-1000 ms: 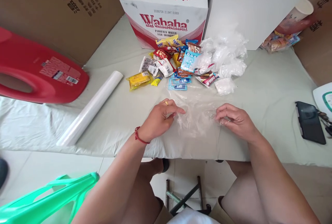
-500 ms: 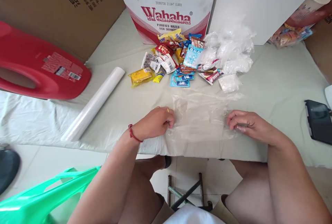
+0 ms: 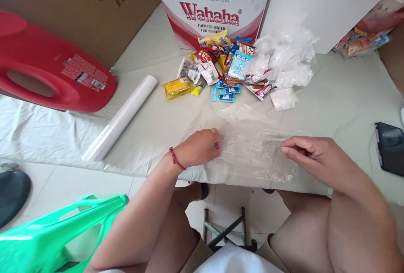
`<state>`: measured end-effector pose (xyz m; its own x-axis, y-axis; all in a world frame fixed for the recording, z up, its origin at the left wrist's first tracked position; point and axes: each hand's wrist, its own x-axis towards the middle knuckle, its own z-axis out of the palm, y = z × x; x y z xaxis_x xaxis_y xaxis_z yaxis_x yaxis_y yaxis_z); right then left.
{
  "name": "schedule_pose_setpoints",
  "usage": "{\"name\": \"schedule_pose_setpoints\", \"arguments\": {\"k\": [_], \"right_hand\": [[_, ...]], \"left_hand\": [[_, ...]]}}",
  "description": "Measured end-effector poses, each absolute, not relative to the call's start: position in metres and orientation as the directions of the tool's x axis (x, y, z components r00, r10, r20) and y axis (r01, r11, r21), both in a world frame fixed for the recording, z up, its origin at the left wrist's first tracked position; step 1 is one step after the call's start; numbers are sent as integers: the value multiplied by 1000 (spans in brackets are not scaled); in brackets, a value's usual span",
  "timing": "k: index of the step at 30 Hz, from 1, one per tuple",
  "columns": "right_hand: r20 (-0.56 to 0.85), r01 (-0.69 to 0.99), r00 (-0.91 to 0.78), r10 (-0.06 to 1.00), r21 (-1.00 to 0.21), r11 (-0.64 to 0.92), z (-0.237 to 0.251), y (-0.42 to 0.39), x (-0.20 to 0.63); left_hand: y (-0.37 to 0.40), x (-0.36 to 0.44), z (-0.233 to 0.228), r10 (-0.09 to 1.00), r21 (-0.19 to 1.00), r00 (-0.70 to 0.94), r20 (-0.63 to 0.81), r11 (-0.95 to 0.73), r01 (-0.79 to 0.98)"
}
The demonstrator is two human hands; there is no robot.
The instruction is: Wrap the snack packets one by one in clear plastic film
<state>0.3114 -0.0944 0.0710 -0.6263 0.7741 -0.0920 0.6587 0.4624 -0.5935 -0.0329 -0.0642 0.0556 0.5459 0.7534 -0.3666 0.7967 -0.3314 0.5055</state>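
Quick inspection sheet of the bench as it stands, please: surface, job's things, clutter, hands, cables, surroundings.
Surface: table under a pale cloth, wrinkled at the left edge.
Job's things: clear bag flat at the near edge; snack pile behind it; white roll to the left.
Clutter: crumpled clear bags beside the snacks; phone at the right edge.
Hands: left hand pinches the bag's left edge; right hand rests on its right edge, grip unclear.
Cables: nothing seen.
Surroundings: Wahaha box, white box, brown carton, red stool lying on the table, green stool on the floor.
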Motion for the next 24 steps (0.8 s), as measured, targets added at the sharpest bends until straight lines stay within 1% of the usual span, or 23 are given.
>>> {"name": "schedule_pose_setpoints", "arguments": {"k": [3, 5, 7, 10, 11, 13, 15, 16, 17, 18, 21, 22, 24], "right_hand": [[1, 669, -610, 793, -535, 515, 53, -107, 254], [58, 703, -562, 825, -492, 514, 42, -110, 214], [105, 738, -513, 852, -453, 501, 31, -109, 180], [150, 733, -522, 840, -425, 531, 19, -107, 148], [151, 730, -532, 833, -416, 542, 15, -107, 142], [139, 732, -548, 825, -397, 553, 9, -108, 134], [127, 721, -575, 808, -388, 574, 6, -111, 132], [124, 709, -592, 796, -390, 588, 5, -112, 132], [122, 691, -612, 781, -397, 604, 4, -114, 134], [121, 668, -636, 762, -408, 622, 3, -115, 136], [119, 589, -711, 693, -438, 679, 3, -122, 145], [118, 566, -734, 669, -438, 699, 2, -125, 149], [111, 533, -772, 626, -424, 732, 2, -132, 158]], "left_hand": [[-67, -34, 57, 745, 485, 550, -377, -347, 803], [-68, -37, 60, 743, 478, 546, -386, -345, 808], [-67, -40, 66, 747, 491, 527, -406, -308, 815], [-66, -43, 77, 736, 539, 525, -426, -260, 801], [-65, -43, 80, 738, 538, 525, -424, -261, 802], [-65, -40, 85, 784, 484, 478, -396, -263, 834], [-66, -36, 86, 872, 409, 366, -324, -219, 886], [-66, -32, 84, 908, 394, 316, -276, -194, 899], [-67, -29, 82, 927, 405, 296, -232, -184, 896], [-68, -25, 80, 930, 442, 309, -199, -196, 876], [-71, -15, 70, 882, 609, 446, -154, -271, 746], [-72, -12, 67, 869, 648, 473, -148, -276, 710], [-72, -8, 61, 878, 673, 457, -143, -252, 696]]}}
